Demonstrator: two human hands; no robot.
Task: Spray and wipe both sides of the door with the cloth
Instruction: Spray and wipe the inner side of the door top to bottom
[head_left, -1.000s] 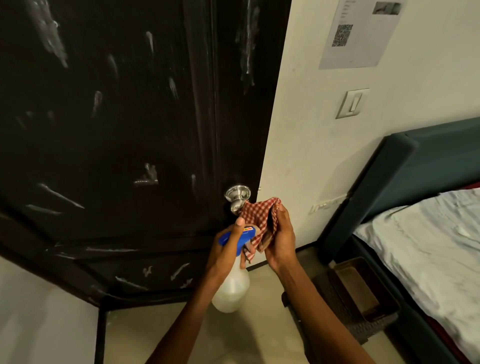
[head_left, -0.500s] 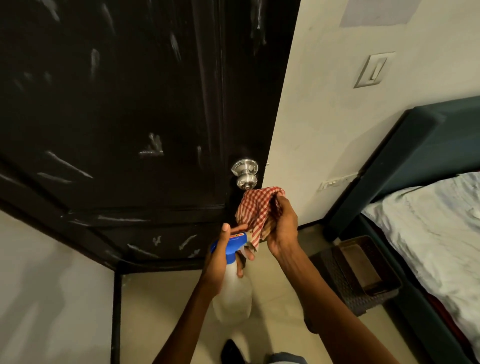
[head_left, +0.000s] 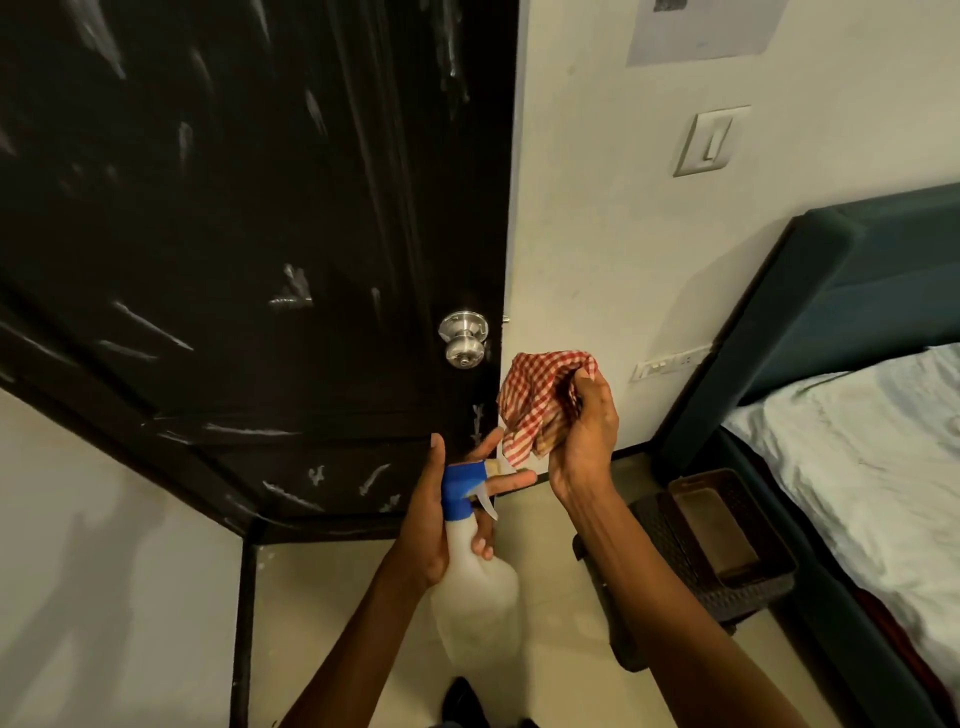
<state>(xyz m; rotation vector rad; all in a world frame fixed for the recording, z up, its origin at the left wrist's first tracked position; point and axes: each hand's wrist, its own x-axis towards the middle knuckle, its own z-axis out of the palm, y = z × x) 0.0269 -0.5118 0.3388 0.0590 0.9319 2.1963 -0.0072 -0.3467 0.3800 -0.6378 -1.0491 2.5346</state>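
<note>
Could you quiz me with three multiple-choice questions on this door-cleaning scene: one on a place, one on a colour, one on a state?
1. Where is the cloth?
A. in the right hand
B. on the bed
C. on the floor

2. What colour is the spray bottle head?
A. red
B. blue
C. green

3. What state is the door face in?
A. spotless
B. streaked with white marks
C. covered by paper

Answers: 1 A, fingers curl round the checked cloth. 2 B, blue top above the left hand. 3 B, pale smears cross the dark panels.
</note>
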